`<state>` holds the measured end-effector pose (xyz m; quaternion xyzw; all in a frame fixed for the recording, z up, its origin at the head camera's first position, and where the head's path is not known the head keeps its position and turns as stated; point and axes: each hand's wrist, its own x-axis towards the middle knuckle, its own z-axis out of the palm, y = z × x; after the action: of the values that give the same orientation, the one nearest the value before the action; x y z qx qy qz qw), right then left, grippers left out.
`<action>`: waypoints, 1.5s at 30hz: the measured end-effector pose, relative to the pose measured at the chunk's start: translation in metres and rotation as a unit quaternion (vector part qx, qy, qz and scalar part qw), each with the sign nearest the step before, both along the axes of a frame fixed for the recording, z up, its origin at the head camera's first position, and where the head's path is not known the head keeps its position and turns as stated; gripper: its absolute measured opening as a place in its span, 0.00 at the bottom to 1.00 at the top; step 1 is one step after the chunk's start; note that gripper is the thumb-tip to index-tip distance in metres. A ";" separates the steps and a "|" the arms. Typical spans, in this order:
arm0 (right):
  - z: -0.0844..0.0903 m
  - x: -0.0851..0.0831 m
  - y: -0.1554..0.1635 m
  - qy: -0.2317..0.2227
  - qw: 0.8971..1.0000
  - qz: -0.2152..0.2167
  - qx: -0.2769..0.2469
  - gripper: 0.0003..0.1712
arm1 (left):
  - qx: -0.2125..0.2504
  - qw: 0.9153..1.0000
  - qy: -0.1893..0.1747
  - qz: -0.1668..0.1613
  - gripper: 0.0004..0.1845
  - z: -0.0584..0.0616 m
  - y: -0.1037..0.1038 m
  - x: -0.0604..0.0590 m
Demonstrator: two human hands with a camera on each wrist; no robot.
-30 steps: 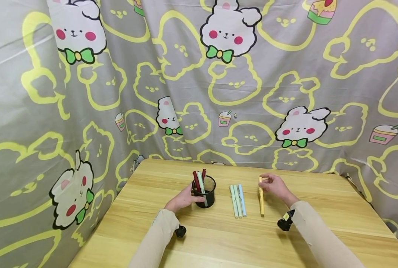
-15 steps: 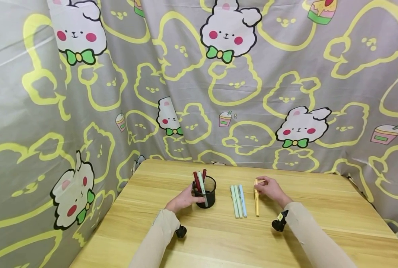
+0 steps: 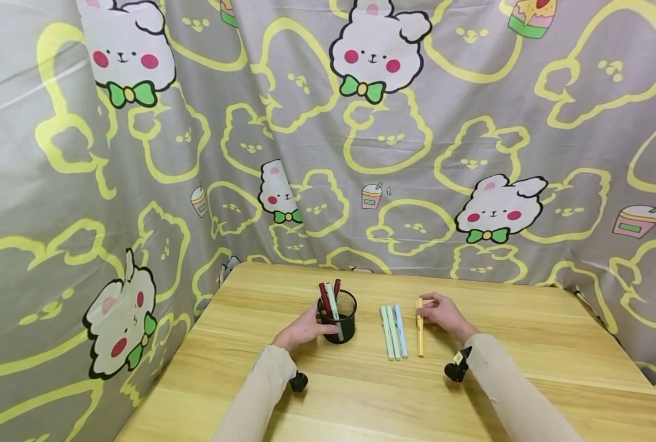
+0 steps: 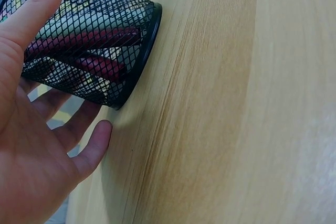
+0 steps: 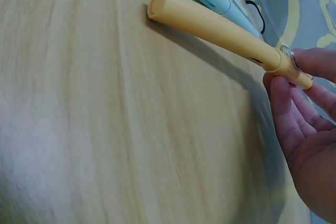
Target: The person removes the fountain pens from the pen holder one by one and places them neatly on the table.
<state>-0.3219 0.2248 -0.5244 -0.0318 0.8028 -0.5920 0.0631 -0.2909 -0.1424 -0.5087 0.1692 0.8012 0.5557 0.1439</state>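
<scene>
A grey curtain (image 3: 305, 123) printed with white bunnies and yellow outlines hangs behind the wooden table (image 3: 361, 405).

Beige sleeves (image 3: 261, 387), black wrist cameras (image 3: 456, 370)

Pen (image 4: 86, 51) tips hidden inside mesh cup (image 4: 113, 22)

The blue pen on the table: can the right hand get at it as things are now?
Probably yes. The right hand pinches the yellow pen, which lies between it and the blue pen. Nothing covers the blue pen, so the hand could come from above once free.
</scene>
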 end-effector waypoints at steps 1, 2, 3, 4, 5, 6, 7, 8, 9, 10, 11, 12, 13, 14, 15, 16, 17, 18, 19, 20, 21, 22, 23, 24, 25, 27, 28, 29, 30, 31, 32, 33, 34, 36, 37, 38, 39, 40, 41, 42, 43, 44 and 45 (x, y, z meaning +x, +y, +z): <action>0.000 0.001 0.000 -0.001 1.000 0.001 0.005 0.30 | 0.001 1.000 0.001 -0.002 0.47 0.000 0.000 0.000; 0.000 0.001 -0.001 -0.004 1.000 0.000 0.009 0.30 | 0.002 1.000 0.002 -0.004 0.48 0.000 0.000 0.000; 0.000 0.001 -0.001 -0.005 1.000 0.000 0.014 0.29 | 0.003 1.000 0.003 -0.006 0.48 0.000 0.000 0.000; -0.001 0.002 -0.001 -0.004 1.000 0.003 0.022 0.29 | 0.003 1.000 0.003 -0.008 0.49 -0.001 0.000 0.000; -0.001 0.002 -0.002 -0.003 1.000 0.004 0.027 0.29 | 0.003 1.000 0.004 -0.009 0.49 -0.001 0.000 0.000; -0.001 0.003 -0.002 -0.002 0.999 0.005 0.032 0.29 | 0.002 1.000 0.003 -0.010 0.49 -0.002 0.000 -0.001; -0.001 0.003 -0.003 -0.002 0.999 0.003 0.032 0.29 | 0.001 1.000 0.004 -0.009 0.49 -0.003 0.000 -0.001; -0.001 0.003 -0.003 -0.002 0.999 0.002 0.032 0.29 | -0.001 1.000 0.004 -0.008 0.49 -0.003 -0.001 -0.001; -0.002 0.003 -0.004 0.000 0.999 0.004 0.032 0.29 | -0.005 1.000 0.003 -0.005 0.49 -0.004 -0.001 -0.001; -0.002 0.003 -0.005 0.001 0.999 0.007 0.031 0.29 | -0.007 1.000 0.003 -0.003 0.49 -0.004 -0.001 -0.001; -0.002 0.002 -0.005 0.003 0.999 0.010 0.030 0.29 | -0.009 1.000 0.002 -0.002 0.48 -0.004 -0.002 -0.001; -0.003 0.002 -0.006 0.002 1.000 0.011 0.028 0.29 | -0.010 1.000 0.004 -0.002 0.48 -0.003 -0.002 -0.001; -0.004 0.002 -0.007 -0.002 1.000 0.011 0.025 0.28 | -0.012 1.000 0.004 -0.002 0.49 -0.003 -0.002 -0.001; -0.004 0.002 -0.007 -0.003 1.000 0.013 0.024 0.28 | -0.011 1.000 0.003 -0.002 0.49 -0.003 -0.002 -0.001; -0.005 0.001 -0.007 -0.003 1.000 0.015 0.023 0.28 | -0.011 1.000 0.002 -0.003 0.49 -0.003 -0.002 -0.001; -0.006 0.001 -0.007 0.000 0.999 0.020 0.027 0.28 | -0.009 1.000 0.002 -0.004 0.49 -0.003 -0.001 -0.001; -0.007 0.001 -0.008 -0.002 0.999 0.019 0.027 0.28 | -0.008 1.000 0.000 -0.004 0.49 -0.003 -0.001 -0.001; -0.007 0.001 -0.008 -0.005 1.000 0.015 0.026 0.27 | -0.008 1.000 0.000 -0.003 0.49 -0.003 -0.001 -0.001; -0.008 0.001 -0.008 -0.005 1.000 0.015 0.027 0.27 | -0.009 1.000 -0.003 -0.001 0.49 -0.003 -0.001 -0.001; -0.008 0.001 -0.009 -0.002 0.999 0.017 0.031 0.27 | -0.008 1.000 -0.002 -0.001 0.49 -0.003 -0.001 -0.001; -0.008 0.001 -0.009 -0.001 0.999 0.017 0.035 0.28 | -0.008 1.000 -0.003 -0.001 0.49 -0.003 -0.001 -0.001; -0.007 0.001 -0.009 0.001 0.999 0.018 0.039 0.28 | -0.009 1.000 -0.003 -0.001 0.49 -0.003 -0.001 -0.001; -0.007 0.001 -0.009 -0.002 0.999 0.016 0.040 0.28 | -0.009 1.000 -0.003 -0.001 0.49 -0.003 -0.001 -0.001; -0.007 0.001 -0.009 0.001 0.999 0.018 0.045 0.28 | -0.010 1.000 -0.002 -0.001 0.49 -0.003 -0.001 -0.001; -0.006 0.001 -0.010 0.001 0.999 0.019 0.048 0.28 | -0.009 1.000 -0.002 -0.001 0.49 -0.003 -0.001 -0.001; -0.006 0.001 -0.010 0.002 0.998 0.020 0.051 0.28 | -0.009 1.000 -0.003 0.000 0.49 -0.003 -0.001 -0.001; -0.005 0.001 -0.010 0.002 0.998 0.022 0.054 0.28 | -0.010 1.000 -0.003 0.002 0.49 -0.003 -0.001 -0.001; -0.005 0.001 -0.010 0.002 0.998 0.022 0.054 0.28 | -0.011 1.000 -0.003 0.003 0.49 -0.002 -0.001 -0.001; -0.004 0.000 -0.011 0.002 0.998 0.021 0.054 0.28 | -0.011 1.000 -0.003 0.004 0.49 -0.002 -0.001 -0.001; -0.004 0.000 -0.011 0.001 0.998 0.021 0.054 0.27 | -0.011 1.000 -0.004 0.005 0.49 -0.002 -0.001 0.000; -0.004 0.000 -0.011 0.001 0.998 0.021 0.055 0.27 | -0.013 1.000 -0.004 0.006 0.48 -0.002 -0.001 0.000; -0.004 0.000 -0.011 0.001 0.998 0.022 0.056 0.27 | -0.011 1.000 -0.004 0.005 0.48 -0.002 -0.001 -0.001; -0.004 0.000 -0.011 0.002 0.998 0.022 0.058 0.28 | -0.010 1.000 -0.003 0.004 0.48 -0.002 -0.001 -0.001; -0.004 0.000 -0.011 0.000 0.998 0.022 0.057 0.28 | -0.006 1.000 -0.001 0.001 0.48 -0.002 -0.001 -0.001; -0.004 0.000 -0.011 0.000 0.998 0.022 0.056 0.28 | -0.005 1.000 -0.001 0.000 0.48 -0.002 -0.001 -0.001; -0.005 0.000 -0.011 -0.001 0.998 0.022 0.056 0.28 | -0.003 1.000 -0.001 -0.001 0.48 -0.002 -0.001 -0.001; -0.005 0.000 -0.011 -0.001 0.998 0.022 0.055 0.28 | -0.002 1.000 0.000 -0.002 0.48 -0.001 -0.001 -0.001; -0.004 0.000 -0.011 -0.001 0.998 0.022 0.053 0.28 | -0.001 1.000 -0.001 -0.002 0.48 -0.001 -0.001 -0.001; -0.004 0.000 -0.012 -0.001 0.999 0.021 0.051 0.28 | -0.001 1.000 -0.002 -0.002 0.48 -0.001 0.000 -0.001; -0.004 0.000 -0.012 -0.001 0.999 0.020 0.048 0.28 | -0.001 1.000 -0.002 -0.001 0.47 -0.001 0.000 0.000; -0.004 0.000 -0.012 -0.002 0.999 0.020 0.046 0.28 | -0.002 1.000 -0.003 0.000 0.47 -0.001 0.000 0.000; -0.004 0.000 -0.013 -0.003 0.999 0.019 0.044 0.28 | -0.002 1.000 -0.002 0.000 0.47 -0.001 0.000 0.000; -0.003 0.000 -0.013 -0.003 0.999 0.021 0.044 0.28 | -0.003 1.000 -0.002 -0.001 0.47 -0.001 0.000 0.000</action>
<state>-0.3218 0.2114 -0.5278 -0.0439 0.8271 -0.5548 0.0787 -0.2908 -0.1427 -0.5093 0.1682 0.8023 0.5538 0.1461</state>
